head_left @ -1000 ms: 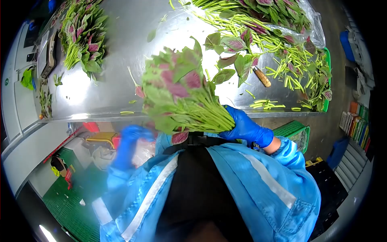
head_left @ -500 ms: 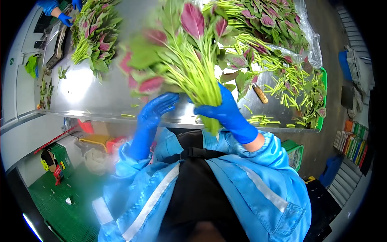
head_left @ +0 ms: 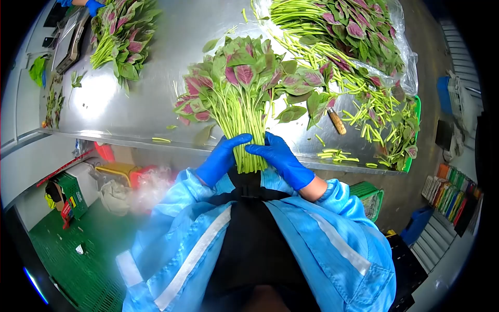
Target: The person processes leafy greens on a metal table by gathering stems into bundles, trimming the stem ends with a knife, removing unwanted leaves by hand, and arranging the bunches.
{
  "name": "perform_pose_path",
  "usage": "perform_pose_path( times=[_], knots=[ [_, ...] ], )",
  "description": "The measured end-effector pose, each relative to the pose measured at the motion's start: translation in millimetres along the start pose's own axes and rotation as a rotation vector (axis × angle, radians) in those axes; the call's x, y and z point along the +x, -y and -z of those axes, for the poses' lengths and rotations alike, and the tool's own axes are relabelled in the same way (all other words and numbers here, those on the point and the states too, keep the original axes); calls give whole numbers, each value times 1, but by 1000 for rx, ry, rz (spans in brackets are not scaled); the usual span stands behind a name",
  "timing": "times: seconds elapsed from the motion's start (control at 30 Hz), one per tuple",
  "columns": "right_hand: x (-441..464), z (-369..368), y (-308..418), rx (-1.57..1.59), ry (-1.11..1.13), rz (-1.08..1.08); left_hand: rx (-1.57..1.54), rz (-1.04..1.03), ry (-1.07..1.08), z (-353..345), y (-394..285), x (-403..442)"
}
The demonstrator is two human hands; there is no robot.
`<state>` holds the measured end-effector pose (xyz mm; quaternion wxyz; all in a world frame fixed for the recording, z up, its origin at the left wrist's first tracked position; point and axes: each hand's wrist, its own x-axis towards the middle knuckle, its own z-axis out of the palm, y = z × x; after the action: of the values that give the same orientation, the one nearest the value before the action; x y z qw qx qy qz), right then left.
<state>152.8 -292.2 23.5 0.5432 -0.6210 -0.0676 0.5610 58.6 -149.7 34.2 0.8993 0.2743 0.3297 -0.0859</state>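
Both of my blue-gloved hands are wrapped round a bunch of leafy greens (head_left: 240, 112) with green and purple leaves, its stems towards me and its leaves pointing away. My left hand (head_left: 221, 160) grips the stems from the left side. From the right, my right hand (head_left: 283, 162) closes on the same stems, its thumb across the front. The cut stem ends show below my fingers, at the table's near edge. To the right of the bunch lies a knife with a wooden handle (head_left: 337, 121), its blade partly covered by leaves.
A large pile of the greens (head_left: 358, 34) lies on clear plastic (head_left: 409, 67) at the back right. Cut stems (head_left: 370, 122) are scattered near a green tray (head_left: 417, 112). Another bunch (head_left: 125, 44) lies at the far left of the metal table (head_left: 171, 57), beside a co-worker's gloved hand (head_left: 94, 7).
The bunch, held up and tilted in my right hand before, is now lower, upright and closer to me. My left hand, previously open beside it, has closed on the stems.
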Motion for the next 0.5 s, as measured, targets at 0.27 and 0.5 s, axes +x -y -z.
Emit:
perform_pose_path(
  times=[0.27, 0.5],
  knots=[
    [-12, 24, 15, 317, 45, -113, -76, 2, -51, 1, -13, -9],
    [0, -5, 3, -122, -79, 201, 184, -123, -218, -16, -6, -15]
  ],
)
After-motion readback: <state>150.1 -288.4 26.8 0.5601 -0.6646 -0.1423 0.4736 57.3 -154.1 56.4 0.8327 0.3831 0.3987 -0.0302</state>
